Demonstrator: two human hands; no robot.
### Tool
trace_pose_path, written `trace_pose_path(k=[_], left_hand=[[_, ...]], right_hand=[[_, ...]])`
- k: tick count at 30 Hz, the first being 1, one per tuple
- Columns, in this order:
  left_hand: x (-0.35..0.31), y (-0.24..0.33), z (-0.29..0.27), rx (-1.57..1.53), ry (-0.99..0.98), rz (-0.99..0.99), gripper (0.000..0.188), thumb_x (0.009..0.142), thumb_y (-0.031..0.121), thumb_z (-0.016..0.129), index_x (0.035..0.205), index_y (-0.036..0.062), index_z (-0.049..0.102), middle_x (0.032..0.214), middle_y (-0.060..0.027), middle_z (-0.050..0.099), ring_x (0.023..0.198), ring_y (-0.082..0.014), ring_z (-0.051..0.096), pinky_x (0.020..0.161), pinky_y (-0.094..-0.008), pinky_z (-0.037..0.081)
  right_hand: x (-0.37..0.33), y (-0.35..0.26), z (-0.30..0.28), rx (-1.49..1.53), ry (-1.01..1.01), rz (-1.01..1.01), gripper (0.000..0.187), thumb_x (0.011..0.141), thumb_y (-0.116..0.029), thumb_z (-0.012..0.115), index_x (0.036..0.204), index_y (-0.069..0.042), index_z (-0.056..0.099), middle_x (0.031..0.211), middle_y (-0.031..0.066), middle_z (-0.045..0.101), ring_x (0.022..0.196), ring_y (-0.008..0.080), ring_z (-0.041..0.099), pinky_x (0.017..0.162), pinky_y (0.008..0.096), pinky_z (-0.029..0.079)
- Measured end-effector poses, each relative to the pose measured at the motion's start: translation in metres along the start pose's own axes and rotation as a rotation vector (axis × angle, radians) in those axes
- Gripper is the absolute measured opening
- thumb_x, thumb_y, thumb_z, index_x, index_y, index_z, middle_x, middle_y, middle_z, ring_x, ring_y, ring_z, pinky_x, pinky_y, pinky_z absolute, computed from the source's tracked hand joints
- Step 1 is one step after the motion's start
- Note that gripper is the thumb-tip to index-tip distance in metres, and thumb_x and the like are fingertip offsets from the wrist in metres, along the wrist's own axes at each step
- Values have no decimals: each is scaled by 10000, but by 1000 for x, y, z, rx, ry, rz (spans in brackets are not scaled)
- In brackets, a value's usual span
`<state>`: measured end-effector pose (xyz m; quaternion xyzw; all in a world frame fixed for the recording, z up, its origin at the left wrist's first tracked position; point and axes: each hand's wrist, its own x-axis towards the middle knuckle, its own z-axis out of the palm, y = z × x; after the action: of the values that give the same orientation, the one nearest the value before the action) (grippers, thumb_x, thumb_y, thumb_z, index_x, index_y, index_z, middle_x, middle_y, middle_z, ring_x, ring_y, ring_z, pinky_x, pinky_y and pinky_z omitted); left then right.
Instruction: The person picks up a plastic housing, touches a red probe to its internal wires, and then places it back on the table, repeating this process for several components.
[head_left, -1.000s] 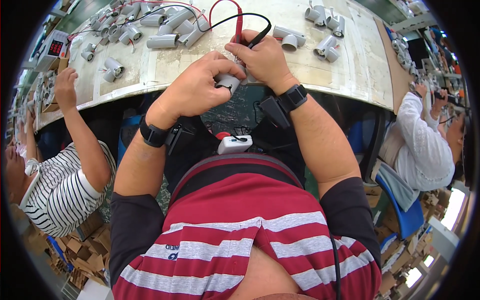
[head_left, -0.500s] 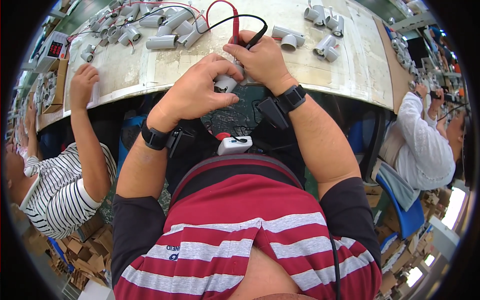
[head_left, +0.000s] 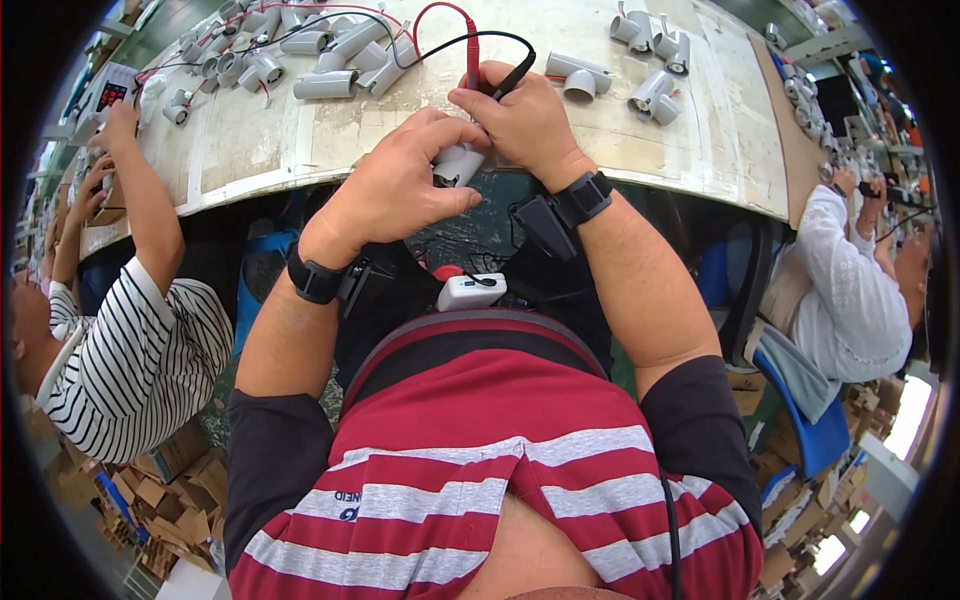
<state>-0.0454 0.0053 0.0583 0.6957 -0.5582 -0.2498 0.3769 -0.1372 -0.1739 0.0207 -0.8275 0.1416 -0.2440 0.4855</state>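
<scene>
My left hand (head_left: 395,185) is closed round a grey plastic tube fitting (head_left: 457,168) at the table's near edge. Its fingers arch over the top and the thumb points toward my right. Close beside it, my right hand (head_left: 530,125) pinches a red test probe (head_left: 472,60) and a black test probe (head_left: 514,78) together. The probes point down toward the fitting; their tips are mostly hidden by my fingers, so contact cannot be made out. Red and black leads loop away over the table to the left.
Grey tube fittings (head_left: 325,86) lie heaped at the far left, and several more (head_left: 655,97) at the far right. A power supply with a red display (head_left: 110,97) stands at the left end. Co-workers sit on both sides. A white device (head_left: 471,291) is at my lap.
My left hand and the fitting have shifted very slightly to the right. The co-worker on the left has reached farther forward, up to the power supply. My right hand stays put.
</scene>
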Motion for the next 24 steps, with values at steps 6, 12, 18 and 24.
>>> trace_pose_path(k=[6,12,18,24], left_hand=[[0,2,0,-7,-13,-29,465,771,170,812,1209,106,669,1147,-137,608,1089,-335,617,944,-398,530],[0,4,-1,-7,-20,-45,467,768,174,813,1206,100,669,1150,-141,604,1090,-339,621,943,-399,532],[0,2,1,1,-2,-16,469,769,175,813,1209,97,669,1157,-142,600,1087,-340,620,943,-398,531],[0,2,2,10,-5,-13,480,769,169,814,1220,100,666,1158,-141,594,1090,-338,616,951,-394,528]], right_hand=[[0,1,0,22,-3,12,260,903,-277,776,957,-23,752,758,85,721,667,157,637,644,303,512],[0,2,1,30,0,35,235,904,-249,778,956,-22,747,756,68,710,675,128,617,643,292,506],[0,6,3,59,9,40,224,905,-235,775,956,-20,741,755,64,705,676,121,612,642,291,505],[-1,6,3,39,15,30,233,909,-243,772,957,-17,738,752,70,708,670,127,614,640,294,506]])
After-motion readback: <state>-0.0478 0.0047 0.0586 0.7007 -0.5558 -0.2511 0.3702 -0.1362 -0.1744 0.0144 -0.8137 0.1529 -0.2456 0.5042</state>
